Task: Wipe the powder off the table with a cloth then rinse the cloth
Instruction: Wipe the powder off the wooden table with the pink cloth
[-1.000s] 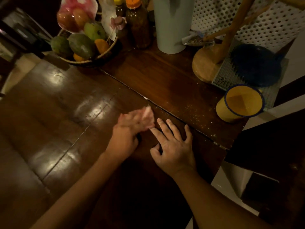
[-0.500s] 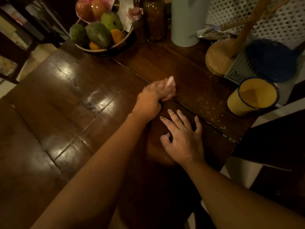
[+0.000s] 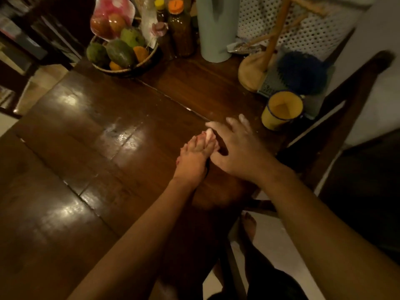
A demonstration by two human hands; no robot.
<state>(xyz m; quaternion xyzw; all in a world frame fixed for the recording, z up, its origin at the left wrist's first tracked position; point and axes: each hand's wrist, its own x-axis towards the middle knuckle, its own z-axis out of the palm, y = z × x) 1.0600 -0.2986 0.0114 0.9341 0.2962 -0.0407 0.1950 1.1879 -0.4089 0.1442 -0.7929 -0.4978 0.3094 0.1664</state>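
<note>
My left hand [image 3: 194, 156] grips a small pale pink cloth [image 3: 209, 134] and presses it on the dark wooden table [image 3: 108, 131] near its right edge. Only a bit of the cloth shows past the fingers. My right hand [image 3: 233, 146] lies flat beside it with fingers spread, its fingertips dusted white, partly overlapping the left hand's fingers. A few faint specks of powder [image 3: 253, 120] dot the wood just beyond my right fingertips, near the yellow mug.
A yellow enamel mug [image 3: 281, 109] stands at the table's right edge. A fruit basket [image 3: 121, 53], bottles [image 3: 181, 29], a pale tall jug [image 3: 216, 29], a wooden stand [image 3: 253, 70] and a blue scrubber [image 3: 300, 72] line the back. A bare foot [image 3: 249, 228] shows on the floor.
My left hand pulled the cloth back toward me and to the right, next to my right hand. The right hand slid toward the mug. The powder patch there looks thinner.
</note>
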